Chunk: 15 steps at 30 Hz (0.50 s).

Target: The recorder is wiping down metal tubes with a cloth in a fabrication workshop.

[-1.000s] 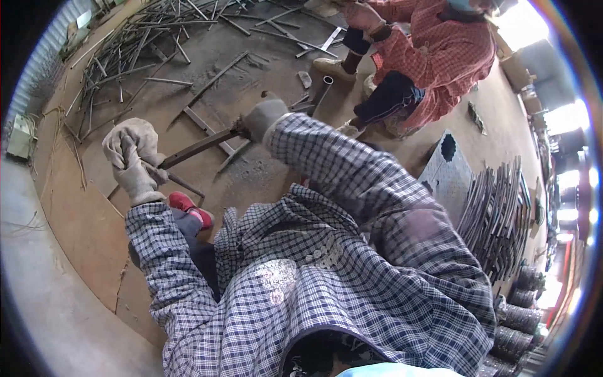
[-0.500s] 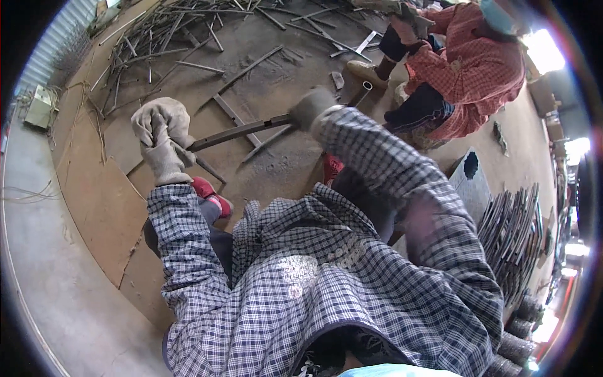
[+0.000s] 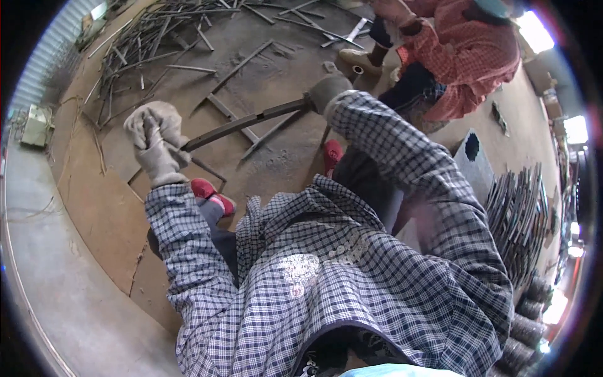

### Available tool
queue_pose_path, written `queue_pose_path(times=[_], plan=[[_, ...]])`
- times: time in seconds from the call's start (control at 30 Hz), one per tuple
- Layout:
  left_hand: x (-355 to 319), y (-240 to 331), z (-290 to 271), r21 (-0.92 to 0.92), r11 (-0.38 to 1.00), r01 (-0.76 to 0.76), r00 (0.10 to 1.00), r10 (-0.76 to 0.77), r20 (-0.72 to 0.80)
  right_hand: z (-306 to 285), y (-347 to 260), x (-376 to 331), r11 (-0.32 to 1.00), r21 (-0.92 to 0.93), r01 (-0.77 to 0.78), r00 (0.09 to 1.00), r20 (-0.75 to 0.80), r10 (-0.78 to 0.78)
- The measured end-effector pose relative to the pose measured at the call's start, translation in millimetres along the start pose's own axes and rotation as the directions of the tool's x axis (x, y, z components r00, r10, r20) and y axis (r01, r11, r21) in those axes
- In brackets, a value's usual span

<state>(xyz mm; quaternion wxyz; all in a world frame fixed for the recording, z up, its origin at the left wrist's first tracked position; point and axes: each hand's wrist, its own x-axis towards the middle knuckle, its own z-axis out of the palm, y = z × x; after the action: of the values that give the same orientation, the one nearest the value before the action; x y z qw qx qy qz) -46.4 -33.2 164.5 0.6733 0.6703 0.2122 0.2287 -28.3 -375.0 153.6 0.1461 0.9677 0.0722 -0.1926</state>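
Both my hands wear pale work gloves and grip the two ends of a long dark metal bar (image 3: 248,122) held level above the floor. My left hand (image 3: 156,141) is closed around the bar's left end. My right hand (image 3: 326,91) is closed around its right end. My checked sleeves and shirt fill the lower frame. Below the bar lie flat metal strips (image 3: 229,116) on the dusty floor, and my red shoes (image 3: 210,191) show under my left arm.
A person in a red checked shirt (image 3: 465,56) crouches at the upper right. A heap of thin metal rods (image 3: 151,38) covers the floor at the upper left. A stack of metal strips (image 3: 524,213) and a grey hollow block (image 3: 471,154) sit on the right.
Both hands have risen with the bar and shifted right in the view; the bar stays gripped at both ends. The crouching person has stayed in place.
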Motion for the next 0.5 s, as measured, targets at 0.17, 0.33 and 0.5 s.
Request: queue_pose_path(times=[0.17,0.33,0.5], plan=[[37.6,-36.8,-16.9,-0.033,0.979,-0.199,0.979,0.198,-0.047,-16.9,-62.1,5.2,0.918,0.385,0.093,0.985,-0.171,-0.028],[-4.3,20.6,-11.8,-0.018,0.985,0.173,0.985,-0.173,0.014,22.6,-91.9,49.8,0.91,0.324,0.257,0.878,-0.472,-0.08],[25.3,-13.5,34.1,-0.075,0.997,-0.018,0.99,0.028,0.138,48.3,106.8,86.4,-0.359,0.44,0.823,0.019,-0.653,-0.757]])
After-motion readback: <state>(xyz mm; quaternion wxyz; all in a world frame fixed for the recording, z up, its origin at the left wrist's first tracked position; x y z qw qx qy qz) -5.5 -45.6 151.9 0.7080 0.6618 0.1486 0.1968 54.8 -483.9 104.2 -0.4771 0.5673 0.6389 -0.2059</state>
